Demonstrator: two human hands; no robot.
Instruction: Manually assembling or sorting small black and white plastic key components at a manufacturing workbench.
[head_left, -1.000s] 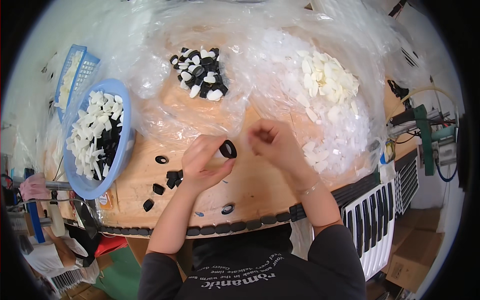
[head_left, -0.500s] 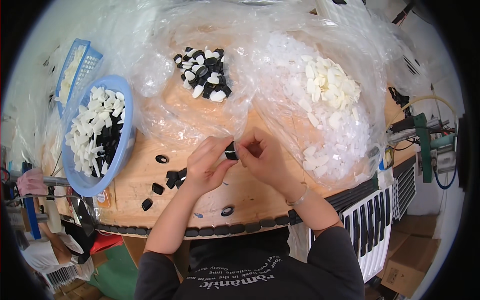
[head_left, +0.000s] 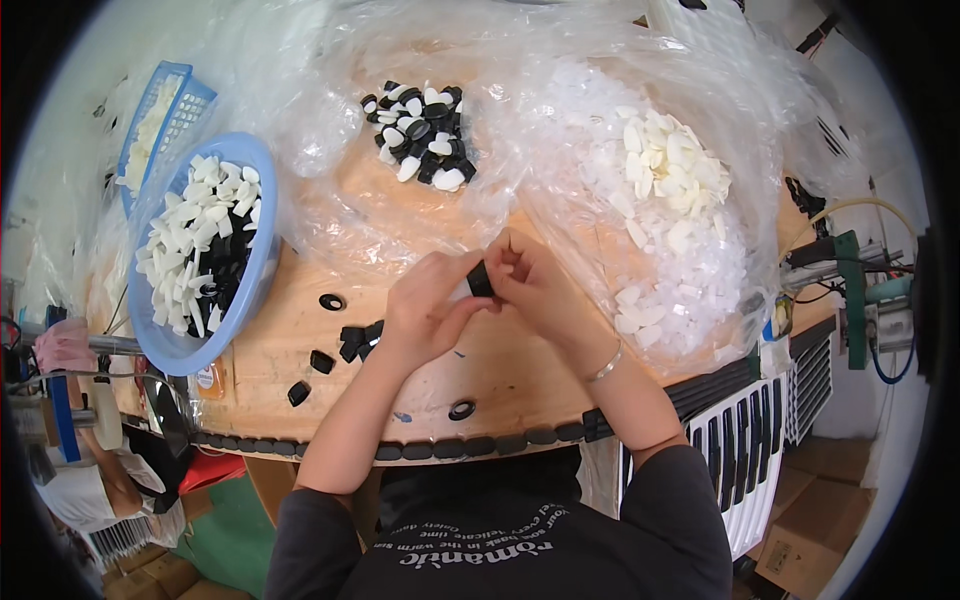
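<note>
Above the middle of the table, my left hand [head_left: 428,305] pinches a small black block-like piece [head_left: 480,280] between thumb and fingers. A pale bit shows beside the piece, partly covered by my fingers. Curled fingertips of my right hand [head_left: 532,290] meet the piece's right side; whether they hold a separate part is hidden. Left of my left forearm lie several loose black pieces [head_left: 321,361]. One black ring-shaped piece [head_left: 332,301] rests farther back, and another black ring-shaped piece [head_left: 462,410] lies between my forearms.
At the left stands a blue basin [head_left: 262,270] of white and black pieces, beside a blue basket [head_left: 196,105]. A mixed black-and-white pile [head_left: 415,135] lies on plastic sheeting at the back. Cream pieces [head_left: 672,160] cover the right. Black pads [head_left: 480,446] line the front edge.
Both hands have shifted slightly right with the black piece, which is turned a little. The whole view has also moved somewhat.
</note>
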